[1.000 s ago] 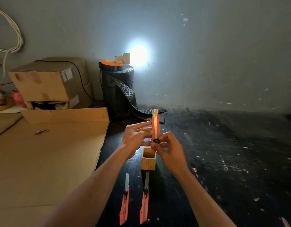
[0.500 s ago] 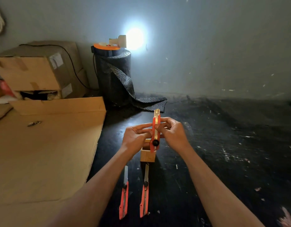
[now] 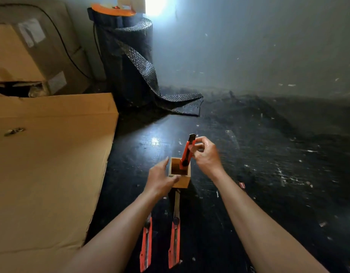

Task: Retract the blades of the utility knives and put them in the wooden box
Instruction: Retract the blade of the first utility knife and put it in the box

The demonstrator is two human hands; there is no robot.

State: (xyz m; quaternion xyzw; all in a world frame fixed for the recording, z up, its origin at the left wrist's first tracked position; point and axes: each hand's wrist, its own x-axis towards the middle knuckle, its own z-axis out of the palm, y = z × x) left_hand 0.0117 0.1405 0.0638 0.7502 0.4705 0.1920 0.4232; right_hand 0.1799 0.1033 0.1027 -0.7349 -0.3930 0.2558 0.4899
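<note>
Head view: three orange utility knives, one square open-topped wooden box (image 3: 179, 175), two hands. Right hand (image 3: 206, 155) pinches orange utility knife no. 1 (image 3: 187, 154) near its upper end, fingers closed on the body; the knife is tilted, lower end dipping into the box's far right corner, upper tip dark with no bright blade showing. Left hand (image 3: 160, 179) is at the box's left wall, fingers spread and loose, thumb touching the near rim, gripping nothing. Knives no. 2 (image 3: 146, 245) and no. 3 (image 3: 175, 233) lie flat and parallel on the black floor (image 3: 249, 174) just behind the box, toward the person; no. 3's blade is out, pointing at the box's near wall. No. 2's blade end is hidden under the left forearm. Flat brown cardboard sheet (image 3: 48, 174) edge runs along the left, near the left arm. Floor to the right of the box is open.
</note>
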